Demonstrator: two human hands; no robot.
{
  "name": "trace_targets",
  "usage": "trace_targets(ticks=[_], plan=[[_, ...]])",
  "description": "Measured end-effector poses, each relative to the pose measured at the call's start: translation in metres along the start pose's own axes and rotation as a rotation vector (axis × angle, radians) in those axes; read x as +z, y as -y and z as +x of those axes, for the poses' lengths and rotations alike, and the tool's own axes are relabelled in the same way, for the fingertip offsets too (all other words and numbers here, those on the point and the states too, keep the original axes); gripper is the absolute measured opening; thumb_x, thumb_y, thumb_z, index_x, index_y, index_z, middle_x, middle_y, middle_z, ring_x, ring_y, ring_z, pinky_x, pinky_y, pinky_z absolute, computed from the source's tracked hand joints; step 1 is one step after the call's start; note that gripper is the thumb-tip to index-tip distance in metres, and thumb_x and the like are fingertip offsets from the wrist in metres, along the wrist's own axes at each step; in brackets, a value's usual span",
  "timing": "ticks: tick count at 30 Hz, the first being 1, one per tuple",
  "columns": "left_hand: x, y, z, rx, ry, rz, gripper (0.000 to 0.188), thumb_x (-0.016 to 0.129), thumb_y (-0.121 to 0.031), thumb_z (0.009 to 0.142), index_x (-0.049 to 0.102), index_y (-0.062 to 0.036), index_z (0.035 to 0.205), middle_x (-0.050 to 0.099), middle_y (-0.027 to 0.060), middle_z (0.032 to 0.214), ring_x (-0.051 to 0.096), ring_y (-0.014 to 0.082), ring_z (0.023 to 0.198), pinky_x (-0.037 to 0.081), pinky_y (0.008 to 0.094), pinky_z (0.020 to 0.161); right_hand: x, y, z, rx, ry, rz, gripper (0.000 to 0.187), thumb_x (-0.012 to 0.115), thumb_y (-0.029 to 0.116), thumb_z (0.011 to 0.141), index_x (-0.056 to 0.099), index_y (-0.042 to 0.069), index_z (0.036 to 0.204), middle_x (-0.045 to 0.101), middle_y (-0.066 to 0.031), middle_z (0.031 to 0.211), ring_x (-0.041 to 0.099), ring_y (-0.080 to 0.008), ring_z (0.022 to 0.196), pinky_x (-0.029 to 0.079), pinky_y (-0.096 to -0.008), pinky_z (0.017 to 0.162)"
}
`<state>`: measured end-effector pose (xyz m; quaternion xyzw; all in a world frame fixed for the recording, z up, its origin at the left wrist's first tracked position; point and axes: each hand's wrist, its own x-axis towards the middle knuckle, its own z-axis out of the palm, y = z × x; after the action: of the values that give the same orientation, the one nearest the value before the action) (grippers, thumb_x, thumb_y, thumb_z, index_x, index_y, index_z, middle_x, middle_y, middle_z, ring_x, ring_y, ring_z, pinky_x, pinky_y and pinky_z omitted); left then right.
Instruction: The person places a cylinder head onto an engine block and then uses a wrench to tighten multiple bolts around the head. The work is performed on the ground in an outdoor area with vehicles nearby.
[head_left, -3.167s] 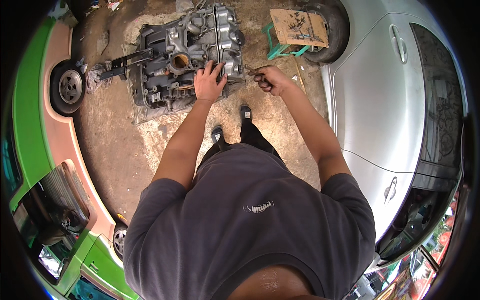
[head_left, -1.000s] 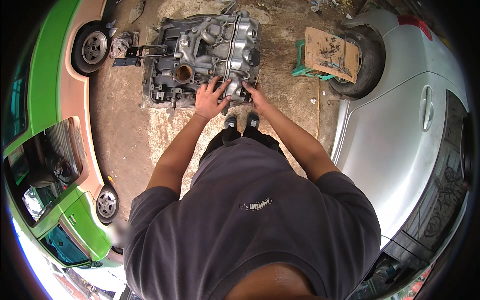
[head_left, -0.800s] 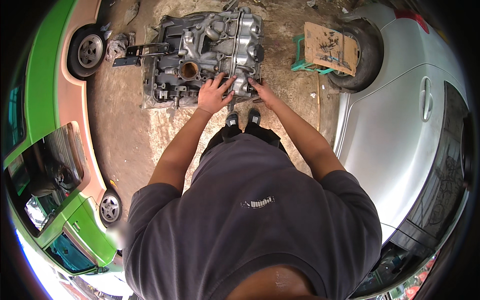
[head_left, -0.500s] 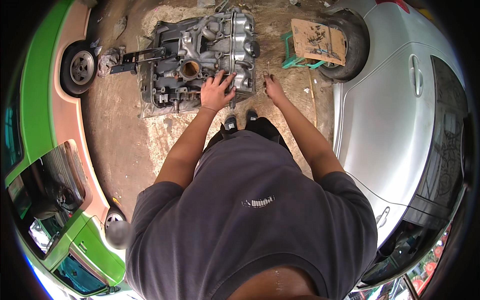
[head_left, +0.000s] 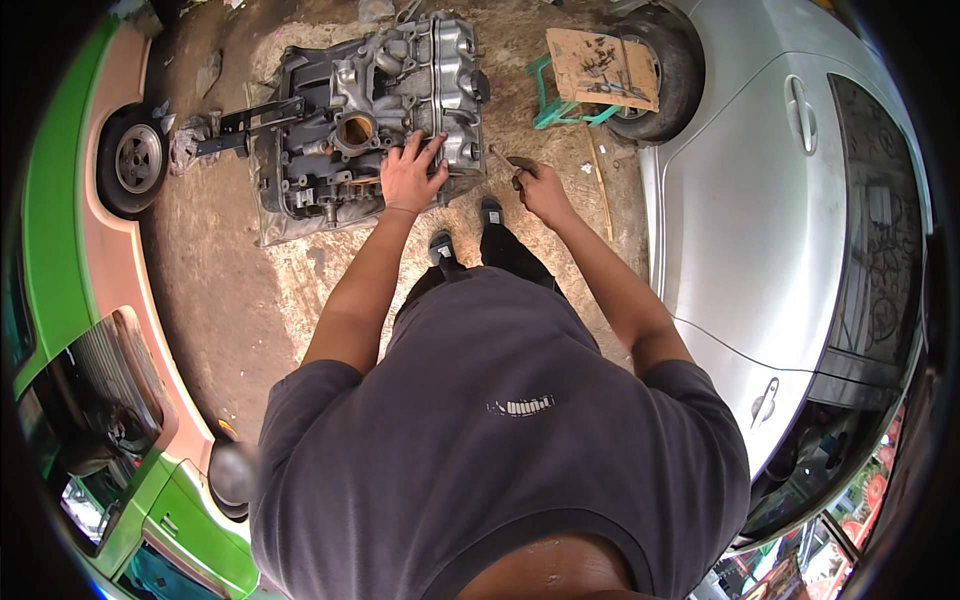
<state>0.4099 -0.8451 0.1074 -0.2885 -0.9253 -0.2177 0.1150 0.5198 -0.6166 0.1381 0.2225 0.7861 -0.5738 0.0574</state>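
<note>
A greasy grey car engine (head_left: 350, 90) lies on the floor in front of me, its round intake opening facing up. My left hand (head_left: 410, 180) rests on its near right part with fingers spread, beside the silvery ribbed cover (head_left: 455, 95). To the right of the engine and apart from it, my right hand (head_left: 542, 193) is closed around a thin metal wrench (head_left: 499, 157). The wrench's free end points up and left toward the engine's near right corner. My fingers hide its other end.
At the right, a cardboard sheet (head_left: 590, 62) with small parts and tools lies on a green stool (head_left: 545, 100) beside a car wheel (head_left: 680, 80). A silver car (head_left: 740, 230) stands on my right, a green vehicle (head_left: 65, 200) on my left. A thin stick (head_left: 600, 180) lies on the floor.
The wrench has swung from upright to leaning left, as my right hand turned toward the engine. My right foot has moved forward. The left hand stays on the engine; the whole view has shifted slightly.
</note>
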Motion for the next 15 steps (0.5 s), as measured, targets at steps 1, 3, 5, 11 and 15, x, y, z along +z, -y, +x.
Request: trace_targets(ticks=[1,3,5,11,15], plan=[[0.001,0.0,0.001,-0.005,-0.002,-0.001,0.049,0.064,-0.038,0.085,0.058,-0.0352,0.134,0.055,0.0026,0.134,0.055,0.0276,0.095,0.046,0.0405,0.085,0.0,0.0,0.0,-0.011,-0.004,0.014,0.034,0.047,0.008,0.097,0.06,0.0,0.128,0.056,-0.0029,0.074,0.047,-0.0092,0.053,0.038,-0.025,0.048],[0.004,0.001,0.001,-0.002,-0.022,-0.004,0.049,0.064,-0.038,0.085,0.059,-0.035,0.133,0.056,0.0022,0.134,0.055,0.0276,0.095,0.046,0.0405,0.085,-0.001,0.002,0.0,-0.021,0.043,0.013,0.035,0.047,0.009,0.097,0.059,-0.001,0.128,0.056,-0.0029,0.074,0.047,-0.0089,0.052,0.038,-0.0245,0.048],[0.005,0.0,-0.002,-0.005,-0.027,-0.009,0.048,0.064,-0.038,0.085,0.059,-0.0347,0.133,0.056,0.0019,0.134,0.055,0.0276,0.095,0.045,0.0405,0.086,0.002,0.004,-0.003,-0.017,0.063,-0.025,0.035,0.047,0.009,0.097,0.059,-0.001,0.128,0.057,-0.0031,0.075,0.047,-0.0088,0.052,0.038,-0.0242,0.047],[0.007,0.0,-0.002,-0.008,-0.034,-0.002,0.048,0.063,-0.039,0.086,0.059,-0.0353,0.134,0.055,0.0009,0.134,0.054,0.0273,0.096,0.045,0.0406,0.086,0.015,0.019,-0.008,0.045,0.083,-0.036,0.036,0.047,0.009,0.095,0.059,-0.001,0.127,0.059,-0.0047,0.076,0.051,-0.0107,0.053,0.04,-0.0261,0.049],[0.008,0.0,-0.002,-0.024,-0.004,-0.008,0.049,0.061,-0.042,0.087,0.055,-0.0372,0.136,0.053,0.0017,0.137,0.054,0.0272,0.101,0.042,0.0401,0.088,0.021,0.032,-0.002,-0.11,0.047,-0.315,0.033,0.049,0.011,0.091,0.063,-0.003,0.117,0.064,-0.0166,0.076,0.06,-0.0269,0.058,0.048,-0.0367,0.057]])
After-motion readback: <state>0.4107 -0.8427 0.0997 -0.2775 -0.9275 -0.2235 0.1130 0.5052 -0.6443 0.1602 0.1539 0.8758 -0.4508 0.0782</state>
